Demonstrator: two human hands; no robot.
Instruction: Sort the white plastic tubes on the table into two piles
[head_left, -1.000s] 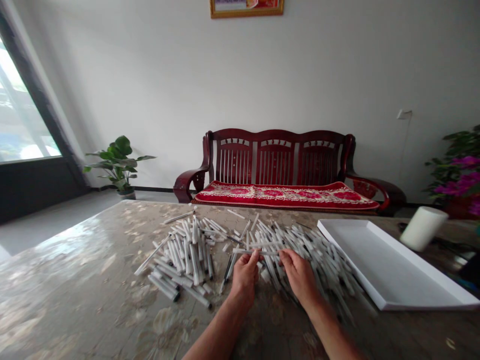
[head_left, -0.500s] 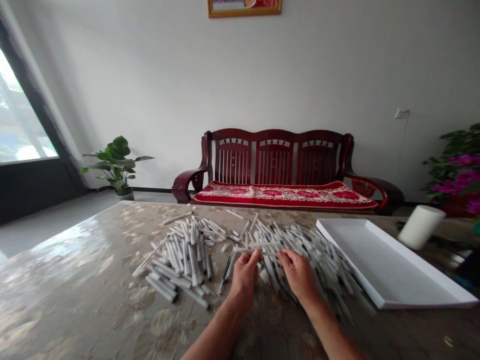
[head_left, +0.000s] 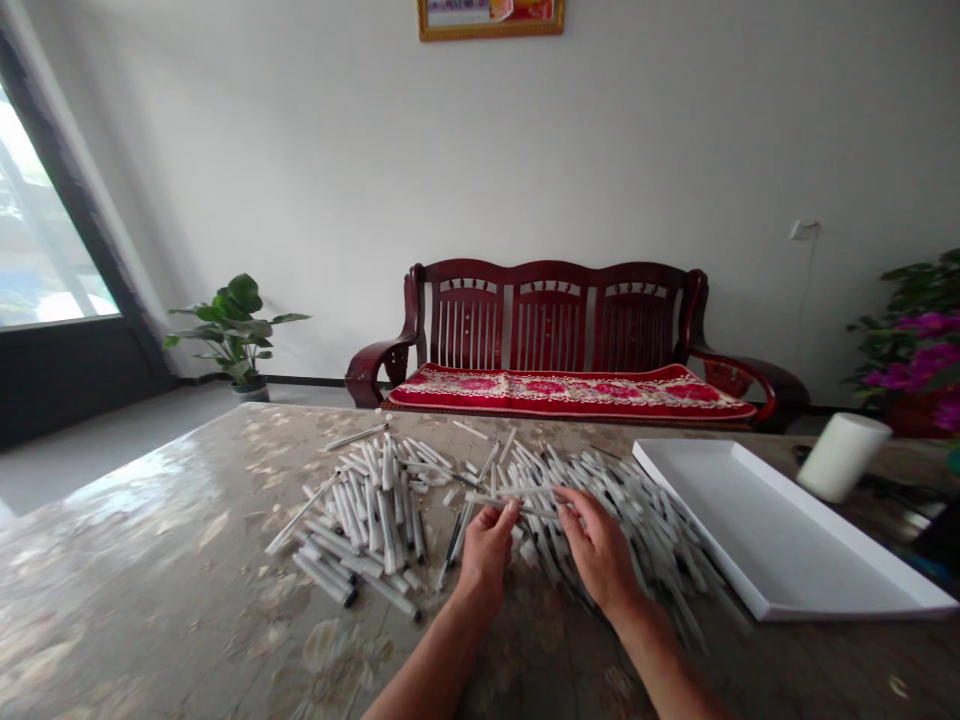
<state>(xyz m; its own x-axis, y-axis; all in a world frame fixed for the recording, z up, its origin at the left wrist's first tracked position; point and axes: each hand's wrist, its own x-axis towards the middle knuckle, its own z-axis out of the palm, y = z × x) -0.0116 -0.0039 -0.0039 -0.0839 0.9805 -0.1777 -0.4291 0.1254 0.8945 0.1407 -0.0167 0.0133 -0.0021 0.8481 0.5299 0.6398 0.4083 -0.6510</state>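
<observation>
Gently, the left hand [head_left: 487, 560] pinches one white pen [head_left: 514, 500] above a big pile of pens [head_left: 637, 520] on the table [head_left: 150, 520]. The right hand [head_left: 596, 550] is at its other end; its grip is hard to tell. Slow pinching stops pens from sliding.

Head-worn view looks forward and down; close over a marble table [head_left: 150, 520]

A marble-patterned table [head_left: 150, 520] fills the lower frame. Two loose heaps of white tubes [head_left: 367, 510] [head_left: 630, 520] lie at center, nearly meeting. Just right of them sits a white tray [head_left: 772, 530], with a white cylinder [head_left: 843, 457] beyond its upper right corner.
</observation>
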